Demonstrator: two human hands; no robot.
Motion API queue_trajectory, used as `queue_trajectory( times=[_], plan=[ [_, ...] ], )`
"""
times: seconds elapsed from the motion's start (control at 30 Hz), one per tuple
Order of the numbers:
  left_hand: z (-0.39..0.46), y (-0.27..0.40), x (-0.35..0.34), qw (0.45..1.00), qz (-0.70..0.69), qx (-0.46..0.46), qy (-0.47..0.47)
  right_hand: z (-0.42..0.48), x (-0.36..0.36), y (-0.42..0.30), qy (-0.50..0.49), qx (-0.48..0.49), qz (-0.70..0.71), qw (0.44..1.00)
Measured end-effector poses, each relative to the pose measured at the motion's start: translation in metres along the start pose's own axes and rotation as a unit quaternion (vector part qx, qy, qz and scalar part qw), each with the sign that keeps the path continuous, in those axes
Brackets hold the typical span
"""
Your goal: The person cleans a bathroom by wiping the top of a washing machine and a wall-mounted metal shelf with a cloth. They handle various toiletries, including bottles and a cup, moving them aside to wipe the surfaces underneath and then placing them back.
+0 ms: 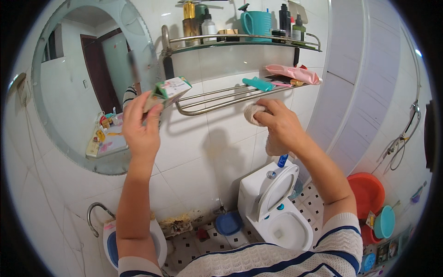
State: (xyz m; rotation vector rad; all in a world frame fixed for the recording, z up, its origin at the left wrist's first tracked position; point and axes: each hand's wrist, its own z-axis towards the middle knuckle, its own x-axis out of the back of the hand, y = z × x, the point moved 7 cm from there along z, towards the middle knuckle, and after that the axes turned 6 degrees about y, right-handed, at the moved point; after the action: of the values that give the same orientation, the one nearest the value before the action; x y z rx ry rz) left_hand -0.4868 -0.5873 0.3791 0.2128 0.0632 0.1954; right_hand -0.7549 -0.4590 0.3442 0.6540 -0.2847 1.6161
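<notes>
My left hand [142,119] grips a small white and green cardboard box [175,87], tilted, beside the left end of a metal rail rack [207,110]. The box bears writing. In my right hand [280,121] is a bunched beige cloth [255,114], part of it hanging below the palm; it is just under the rack's front bar. Toward the rack's right end lie a teal tube [258,84] and a pink soft pouch [294,73]. Above runs a glass shelf [228,44] with a metal guard rail, carrying a teal mug [256,26] and several bottles.
An oval mirror [86,104] hangs at left above a washbasin [159,239] with a curved tap [92,214]. A toilet [256,183] with raised lid stands below right, a blue bottle [282,160] on its tank. A blue basin [228,223] and a red basin [367,194] are lower down.
</notes>
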Motion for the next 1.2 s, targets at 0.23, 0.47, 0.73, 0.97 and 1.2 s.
queue_trajectory(
  times=[0.23, 0.47, 0.73, 0.97, 1.2],
  plan=[
    [-0.009, 0.037, -0.075, 0.967, 0.150, -0.180, -0.097, 0.016, -0.017, 0.009, 0.156, -0.162, 0.013, 0.974],
    [-0.012, 0.044, -0.097, 0.960, 0.167, -0.148, -0.171, -0.005, -0.035, -0.035, 0.111, -0.108, 0.234, 0.960],
    [-0.015, 0.033, -0.107, 0.965, 0.128, -0.060, -0.221, -0.066, -0.035, 0.008, 0.062, -0.157, 0.322, 0.931],
    [-0.019, 0.086, -0.095, 0.949, 0.204, -0.149, -0.187, -0.136, -0.019, 0.066, 0.090, -0.234, 0.345, 0.905],
    [-0.042, 0.188, -0.215, 0.932, 0.045, -0.262, -0.246, -0.216, -0.025, 0.098, 0.092, -0.326, 0.321, 0.884]
  ],
)
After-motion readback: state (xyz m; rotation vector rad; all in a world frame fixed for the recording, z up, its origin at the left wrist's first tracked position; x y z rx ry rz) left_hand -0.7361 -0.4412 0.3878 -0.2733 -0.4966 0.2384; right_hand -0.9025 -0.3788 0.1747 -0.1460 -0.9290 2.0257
